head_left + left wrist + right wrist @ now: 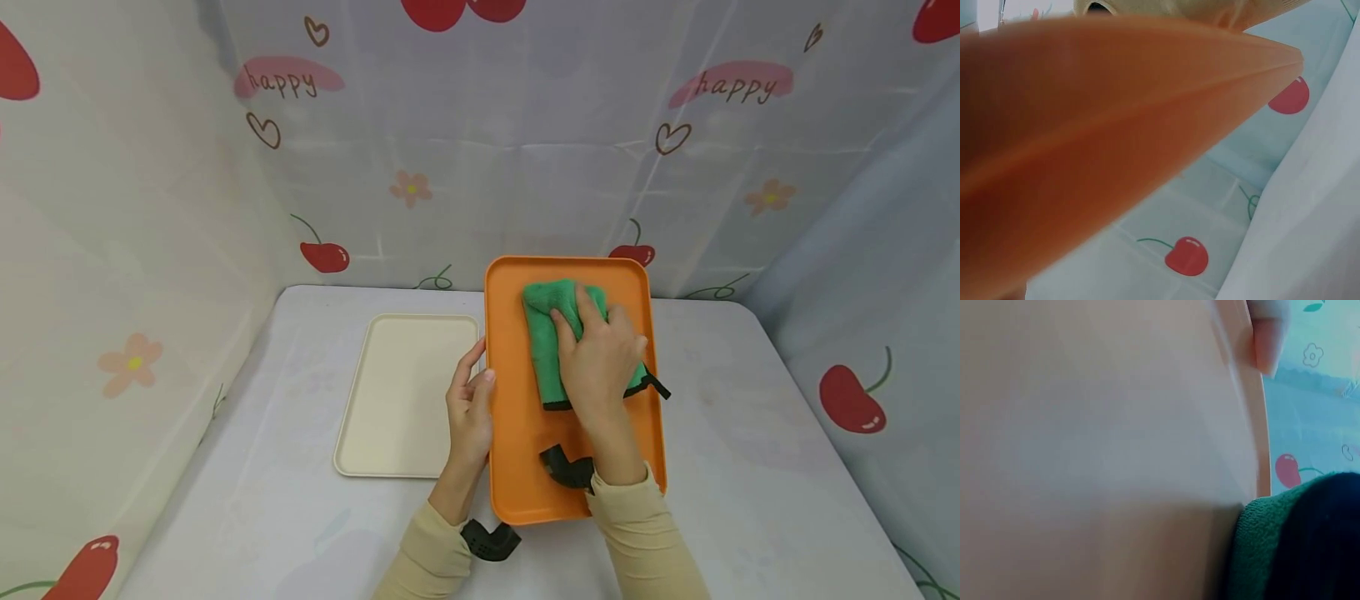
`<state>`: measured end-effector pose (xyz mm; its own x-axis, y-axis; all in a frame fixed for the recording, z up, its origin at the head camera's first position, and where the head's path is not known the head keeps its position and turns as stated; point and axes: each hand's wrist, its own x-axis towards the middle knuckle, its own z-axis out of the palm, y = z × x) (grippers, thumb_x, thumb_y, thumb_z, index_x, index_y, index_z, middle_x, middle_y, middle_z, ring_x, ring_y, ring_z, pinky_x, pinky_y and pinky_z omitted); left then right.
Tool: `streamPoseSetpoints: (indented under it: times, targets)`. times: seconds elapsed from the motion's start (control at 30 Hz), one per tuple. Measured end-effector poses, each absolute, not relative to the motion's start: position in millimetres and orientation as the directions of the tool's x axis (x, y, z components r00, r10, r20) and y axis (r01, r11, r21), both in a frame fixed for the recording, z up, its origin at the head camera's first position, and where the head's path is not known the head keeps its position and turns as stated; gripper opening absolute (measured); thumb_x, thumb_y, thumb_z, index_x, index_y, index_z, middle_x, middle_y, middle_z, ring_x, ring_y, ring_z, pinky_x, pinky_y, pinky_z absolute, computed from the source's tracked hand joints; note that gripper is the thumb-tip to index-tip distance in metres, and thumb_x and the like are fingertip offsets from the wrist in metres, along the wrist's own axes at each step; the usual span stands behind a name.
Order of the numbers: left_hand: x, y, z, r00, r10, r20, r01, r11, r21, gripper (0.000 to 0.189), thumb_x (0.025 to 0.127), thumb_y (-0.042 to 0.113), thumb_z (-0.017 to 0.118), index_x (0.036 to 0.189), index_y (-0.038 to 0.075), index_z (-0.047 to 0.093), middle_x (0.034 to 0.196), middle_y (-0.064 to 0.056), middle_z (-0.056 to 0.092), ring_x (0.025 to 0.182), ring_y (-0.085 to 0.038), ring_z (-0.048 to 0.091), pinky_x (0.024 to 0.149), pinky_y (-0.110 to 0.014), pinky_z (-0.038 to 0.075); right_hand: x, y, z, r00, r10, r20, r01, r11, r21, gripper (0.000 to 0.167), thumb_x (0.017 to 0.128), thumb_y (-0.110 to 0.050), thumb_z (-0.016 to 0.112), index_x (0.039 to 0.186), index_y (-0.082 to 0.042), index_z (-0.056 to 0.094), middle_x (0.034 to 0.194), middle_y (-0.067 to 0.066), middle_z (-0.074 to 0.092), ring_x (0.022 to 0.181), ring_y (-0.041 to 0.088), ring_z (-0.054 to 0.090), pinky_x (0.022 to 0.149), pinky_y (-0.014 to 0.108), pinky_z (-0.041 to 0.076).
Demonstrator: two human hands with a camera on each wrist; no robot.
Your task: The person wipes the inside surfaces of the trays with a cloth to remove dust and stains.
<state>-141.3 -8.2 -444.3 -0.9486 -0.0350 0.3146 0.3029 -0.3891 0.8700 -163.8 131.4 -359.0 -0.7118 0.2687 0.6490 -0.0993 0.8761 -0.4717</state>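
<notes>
An orange tray (517, 458), rectangular with a raised rim, is held up at a tilt by my left hand (470, 417) at its left edge. In the right wrist view, a fingertip (1266, 350) of that hand lies over the rim. On the tray's inner face, my right hand (600, 358) holds a folded green cloth (547, 350) with black edging against the surface. Its thumb and fingers are spread over the cloth, and part of the cloth is hidden beneath the palm. The left wrist view is mostly filled by the blurred orange tray (1147, 112).
A cream tray (397, 400) lies flat on the white-covered table (750, 467), left of the orange one and partly overlapped by my left hand. Printed curtains (480, 125) with cherries and flowers stand behind and at both sides. Black straps (491, 542) sit at the wrists.
</notes>
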Motion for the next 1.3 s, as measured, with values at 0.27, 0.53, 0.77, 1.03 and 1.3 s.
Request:
streamPoseSetpoints:
  times: [0.27, 0.53, 0.77, 1.03, 1.3]
  targets:
    - [-141.0, -7.6, -443.7, -0.947, -0.038, 0.318, 0.307, -0.385, 0.87, 0.042, 0.103, 0.014, 0.043, 0.144, 0.006, 0.044, 0.093, 0.007, 0.072, 0.088, -0.011, 0.069, 0.078, -0.025, 0.059, -159.7, 115.5, -358.9, -0.7, 0.198, 0.686, -0.149, 0.899, -0.411, 0.047, 0.087, -0.036, 0.072, 0.127, -0.012, 0.067, 0.093, 0.024, 0.065, 0.079, 0.037, 0.058, 0.06, 0.046, 0.032]
    - [-141.6, -6.1, -444.4, -0.94, -0.047, 0.339, 0.335, -0.326, 0.884, 0.043, 0.101, 0.01, 0.043, 0.143, 0.001, 0.043, 0.085, 0.012, 0.07, 0.089, -0.004, 0.064, 0.082, -0.017, 0.052, -154.4, 104.4, -358.8, -0.697, 0.138, 0.704, -0.205, 0.902, -0.38, 0.048, 0.086, -0.035, 0.074, 0.127, -0.012, 0.067, 0.095, 0.024, 0.065, 0.079, 0.036, 0.059, 0.06, 0.043, 0.03]
    - [-141.2, -5.8, -443.7, -0.94, -0.05, 0.338, 0.335, -0.324, 0.885, 0.043, 0.102, 0.013, 0.044, 0.144, 0.003, 0.044, 0.069, 0.009, 0.062, 0.084, -0.004, 0.064, 0.081, -0.017, 0.052, -154.9, 103.1, -361.2, -0.688, 0.134, 0.713, -0.224, 0.896, -0.384, 0.045, 0.086, -0.033, 0.073, 0.127, -0.012, 0.067, 0.093, 0.023, 0.065, 0.078, 0.035, 0.058, 0.06, 0.043, 0.029]
    - [-141.0, -6.6, -442.9, -0.943, -0.049, 0.328, 0.326, -0.327, 0.887, 0.043, 0.102, 0.014, 0.043, 0.144, 0.005, 0.044, 0.069, 0.008, 0.06, 0.073, -0.003, 0.061, 0.07, -0.015, 0.051, -156.1, 106.4, -359.8, -0.713, 0.13, 0.689, -0.225, 0.888, -0.401, 0.046, 0.086, -0.035, 0.073, 0.126, -0.013, 0.068, 0.095, 0.023, 0.065, 0.079, 0.036, 0.059, 0.06, 0.042, 0.029]
    - [-140.1, -8.4, -441.7, -0.958, -0.018, 0.286, 0.27, -0.394, 0.879, 0.042, 0.103, 0.013, 0.04, 0.144, 0.009, 0.043, 0.09, 0.004, 0.071, 0.083, -0.011, 0.07, 0.075, -0.026, 0.059, -156.4, 112.5, -357.0, -0.734, 0.135, 0.666, -0.219, 0.881, -0.42, 0.048, 0.086, -0.034, 0.074, 0.128, -0.013, 0.067, 0.096, 0.023, 0.065, 0.077, 0.035, 0.059, 0.061, 0.042, 0.03]
